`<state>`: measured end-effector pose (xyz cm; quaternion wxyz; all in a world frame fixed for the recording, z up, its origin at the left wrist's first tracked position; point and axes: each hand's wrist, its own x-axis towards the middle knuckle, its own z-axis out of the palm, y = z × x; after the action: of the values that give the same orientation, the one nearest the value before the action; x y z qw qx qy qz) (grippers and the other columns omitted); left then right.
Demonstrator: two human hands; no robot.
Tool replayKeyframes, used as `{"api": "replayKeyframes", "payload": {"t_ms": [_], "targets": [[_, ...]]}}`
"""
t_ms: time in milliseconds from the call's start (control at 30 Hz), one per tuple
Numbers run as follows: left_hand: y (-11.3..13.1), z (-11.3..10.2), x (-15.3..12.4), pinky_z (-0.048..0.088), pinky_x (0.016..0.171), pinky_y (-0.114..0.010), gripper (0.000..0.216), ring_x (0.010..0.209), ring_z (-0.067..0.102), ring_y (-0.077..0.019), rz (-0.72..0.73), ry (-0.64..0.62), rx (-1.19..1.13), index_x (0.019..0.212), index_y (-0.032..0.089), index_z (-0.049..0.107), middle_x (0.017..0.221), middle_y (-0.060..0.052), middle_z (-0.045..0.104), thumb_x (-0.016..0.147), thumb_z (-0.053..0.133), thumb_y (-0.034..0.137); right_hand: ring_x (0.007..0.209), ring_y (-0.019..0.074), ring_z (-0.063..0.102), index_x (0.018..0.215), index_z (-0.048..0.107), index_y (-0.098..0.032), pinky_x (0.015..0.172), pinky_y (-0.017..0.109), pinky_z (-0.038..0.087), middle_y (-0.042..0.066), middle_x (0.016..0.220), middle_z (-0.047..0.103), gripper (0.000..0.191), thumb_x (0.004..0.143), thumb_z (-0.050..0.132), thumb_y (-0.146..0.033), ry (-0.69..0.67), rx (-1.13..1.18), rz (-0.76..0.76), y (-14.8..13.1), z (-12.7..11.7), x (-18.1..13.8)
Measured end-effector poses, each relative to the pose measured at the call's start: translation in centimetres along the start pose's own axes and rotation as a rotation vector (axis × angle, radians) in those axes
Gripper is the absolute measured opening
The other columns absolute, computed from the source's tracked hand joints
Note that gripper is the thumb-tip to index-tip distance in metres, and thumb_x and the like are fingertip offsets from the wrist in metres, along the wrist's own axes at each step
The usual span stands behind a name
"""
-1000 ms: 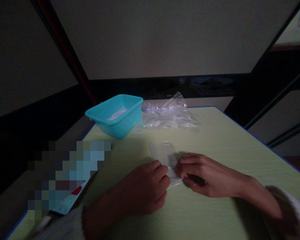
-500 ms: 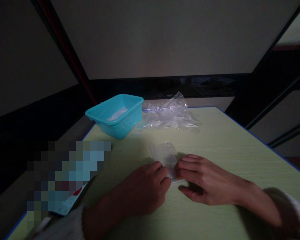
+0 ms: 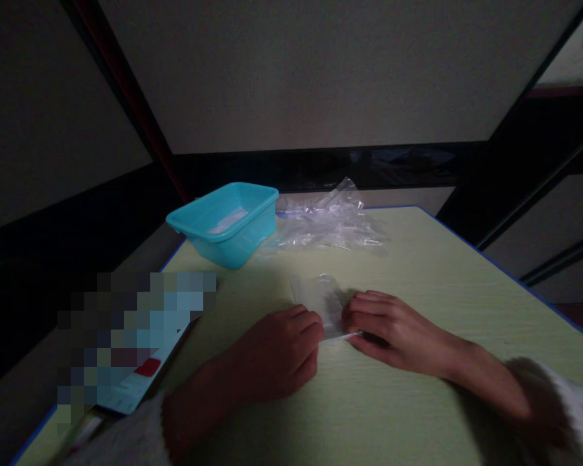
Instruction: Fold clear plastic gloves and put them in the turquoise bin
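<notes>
Clear film point(image 3: 328, 307) | between left fingers point(image 3: 311, 323) and right fingers point(image 3: 366, 314) | both curled, pinching near edge

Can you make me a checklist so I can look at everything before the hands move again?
1. Left hand at the near left corner of the clear plastic sheet: ok.
2. Right hand at the sheet's right side: ok.
3. Firm pinch by both hands: cannot tell, the fingertips are mostly hidden.
4. Crumpled clear plastic apart from the sheet: ok, it lies farther back on the table.
5. Turquoise plastic basin standing upright: ok, with something whitish inside.
6. What the flat item at left shows: cannot tell, mostly pixelated.
</notes>
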<state>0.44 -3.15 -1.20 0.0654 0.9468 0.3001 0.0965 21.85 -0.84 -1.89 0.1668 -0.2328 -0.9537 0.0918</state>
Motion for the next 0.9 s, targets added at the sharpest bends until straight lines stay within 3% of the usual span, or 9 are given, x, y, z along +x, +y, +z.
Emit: {"api": "replayKeyframes", "payload": {"t_ms": [267, 500, 733, 900], "targets": [[-0.29, 0.29, -0.12, 0.044, 0.07, -0.028, 0.007, 0.078, 0.051, -0.0168, 0.033, 0.023, 0.036, 0.079, 0.015, 0.052, 0.085, -0.005, 0.059, 0.081, 0.048, 0.019, 0.073, 0.017, 0.049, 0.081, 0.059, -0.015, 0.067, 0.03, 0.039, 0.006, 0.076, 0.057, 0.027, 0.093, 0.038, -0.027, -0.018, 0.023, -0.006, 0.21, -0.46, -0.03], [-0.75, 0.79, 0.09, 0.045, 0.071, -0.027, 0.015, 0.076, 0.055, -0.0153, 0.028, 0.156, 0.046, 0.075, 0.015, 0.053, 0.083, -0.004, 0.061, 0.083, 0.042, 0.01, 0.074, 0.017, 0.051, 0.081, 0.057, -0.014, 0.069, 0.032, 0.04, 0.006, 0.076, 0.057, 0.02, 0.091, 0.041, -0.022, 0.039, 0.074, 0.01, 0.09, -0.67, -0.17], [-0.64, 0.57, -0.15, 0.048, 0.07, -0.027, 0.016, 0.076, 0.061, -0.0156, 0.031, 0.243, -0.024, 0.081, 0.014, 0.053, 0.083, -0.006, 0.064, 0.084, 0.038, 0.012, 0.091, 0.0187, 0.056, 0.091, 0.056, -0.015, 0.08, 0.034, 0.044, 0.009, 0.095, 0.063, 0.01, 0.084, 0.053, -0.021, 0.065, 0.227, 0.026, 0.06, -0.38, 0.04], [-0.18, 0.26, -0.32, 0.049, 0.064, -0.024, 0.019, 0.07, 0.062, -0.0136, 0.119, 0.311, 0.004, 0.078, 0.015, 0.052, 0.081, -0.005, 0.066, 0.085, 0.035, 0.012, 0.101, 0.0179, 0.055, 0.091, 0.056, -0.015, 0.086, 0.031, 0.044, 0.011, 0.104, 0.062, 0.009, 0.085, 0.049, -0.015, 0.062, 0.348, -0.006, 0.29, -0.02, 0.19]]}}
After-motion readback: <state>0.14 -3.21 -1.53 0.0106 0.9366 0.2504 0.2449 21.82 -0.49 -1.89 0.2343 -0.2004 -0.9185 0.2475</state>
